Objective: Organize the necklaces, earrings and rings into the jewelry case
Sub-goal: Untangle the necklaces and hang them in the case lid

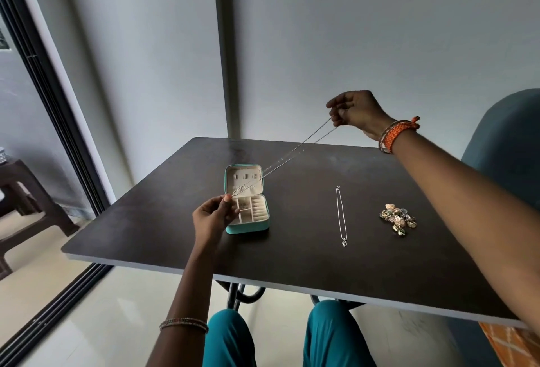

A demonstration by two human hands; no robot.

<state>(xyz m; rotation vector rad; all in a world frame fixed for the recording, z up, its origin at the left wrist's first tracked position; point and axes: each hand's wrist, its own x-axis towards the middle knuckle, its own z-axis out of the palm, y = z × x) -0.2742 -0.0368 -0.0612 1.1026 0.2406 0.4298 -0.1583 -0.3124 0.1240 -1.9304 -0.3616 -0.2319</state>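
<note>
While stretched taut between both hands, one thin necklace (295, 154) spans above the open jewelry case (247, 200).
Left hand (214, 214): grip pinched on the chain's lower end, just before the case. Right hand (355, 112): raised, grip pinched on the upper end. Desk (292, 249): second necklace (341, 216) lying straight, right of case; pile of earrings and rings (398, 218) further right.

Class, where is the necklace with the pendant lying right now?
The necklace lies straight on the table, between the open jewelry case and the earring pile.
</note>
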